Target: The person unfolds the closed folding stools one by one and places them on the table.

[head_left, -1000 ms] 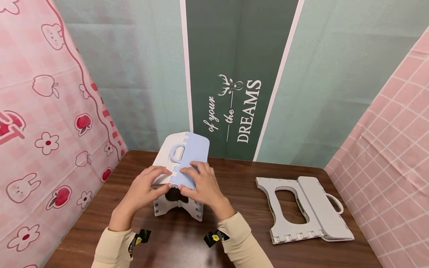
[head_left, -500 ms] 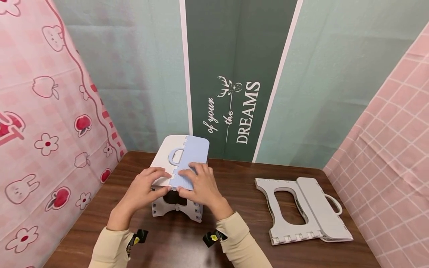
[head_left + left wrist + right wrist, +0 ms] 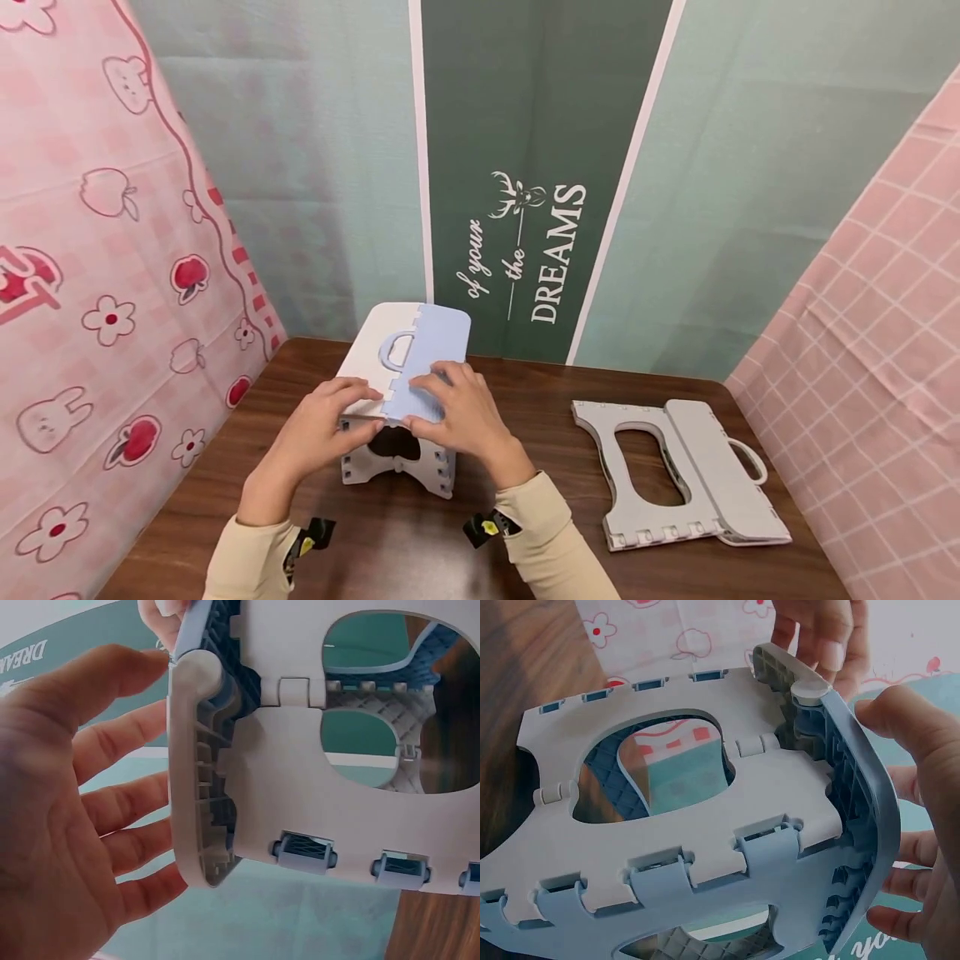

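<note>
A folding step stool [image 3: 442, 333] stands unfolded on its legs at the left of the table. Its top is half white, half light blue, with a blue carry handle [image 3: 386, 353] in the middle. My left hand [image 3: 318, 425] rests on the white half, fingers spread, thumb near the front edge by the centre seam. On the blue half lie the fingertips of my right hand [image 3: 468, 417], its thumb at the front edge. In the left wrist view, the underside of the white panel [image 3: 187, 787] shows beside the fingers. The right wrist view shows the stool's hinged legs [image 3: 682, 847].
A second folding stool [image 3: 738, 479], grey-white, lies folded flat on the wooden table [image 3: 525, 467] to the right, its handle pointing right. Green fabric [image 3: 510, 100] hangs behind the table, with pink patterned cloths [image 3: 112, 267] at both sides.
The stool's top sits slightly lower and flatter than a second ago. My right hand has shifted a little to the right; my left hand has hardly moved.
</note>
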### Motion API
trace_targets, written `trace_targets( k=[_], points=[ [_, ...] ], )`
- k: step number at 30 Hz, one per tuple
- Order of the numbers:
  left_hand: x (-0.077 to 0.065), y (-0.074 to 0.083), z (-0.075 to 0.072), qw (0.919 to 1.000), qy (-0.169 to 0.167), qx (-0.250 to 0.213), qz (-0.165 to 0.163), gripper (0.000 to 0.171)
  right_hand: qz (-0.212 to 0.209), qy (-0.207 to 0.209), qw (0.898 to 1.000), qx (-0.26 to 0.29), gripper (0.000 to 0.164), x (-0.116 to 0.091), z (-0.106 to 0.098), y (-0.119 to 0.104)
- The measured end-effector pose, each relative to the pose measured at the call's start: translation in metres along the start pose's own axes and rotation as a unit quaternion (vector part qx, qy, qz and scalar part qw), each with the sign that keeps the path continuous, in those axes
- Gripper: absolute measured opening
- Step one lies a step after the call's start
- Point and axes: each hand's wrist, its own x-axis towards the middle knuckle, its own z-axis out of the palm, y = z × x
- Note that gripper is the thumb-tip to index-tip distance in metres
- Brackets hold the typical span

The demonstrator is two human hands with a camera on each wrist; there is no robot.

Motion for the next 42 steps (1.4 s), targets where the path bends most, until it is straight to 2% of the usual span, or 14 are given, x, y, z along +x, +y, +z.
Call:
trace_targets(
  k=[7, 11, 19, 27, 36, 42],
  points=[
    [-0.004, 0.009, 0.002, 0.9971, 0.053, 0.030, 0.045, 0.030, 0.005, -0.024, 0.999, -0.028, 0.048, -0.011, -0.015, -0.002],
    [-0.004, 0.017, 0.003, 0.9959, 0.061, 0.044, 0.051, 0.032, 0.012, -0.042, 0.999, -0.027, 0.048, -0.013, -0.025, -0.001],
    [0.001, 0.034, 0.009, 0.9944, 0.033, 0.092, 0.039, 0.036, 0.044, -0.086, 0.994, -0.041, 0.055, -0.021, -0.041, 0.000],
    [0.007, 0.050, 0.017, 0.9945, -0.013, 0.100, 0.026, 0.039, 0.054, -0.104, 0.992, -0.053, 0.055, -0.030, -0.056, 0.004],
    [0.015, 0.062, 0.028, 0.9951, -0.022, 0.088, 0.038, 0.040, 0.064, -0.104, 0.990, -0.065, 0.055, -0.042, -0.066, 0.012],
    [0.018, 0.068, 0.039, 0.9949, -0.019, 0.082, 0.057, 0.040, 0.074, -0.106, 0.989, -0.071, 0.057, -0.051, -0.070, 0.018]
  ],
)
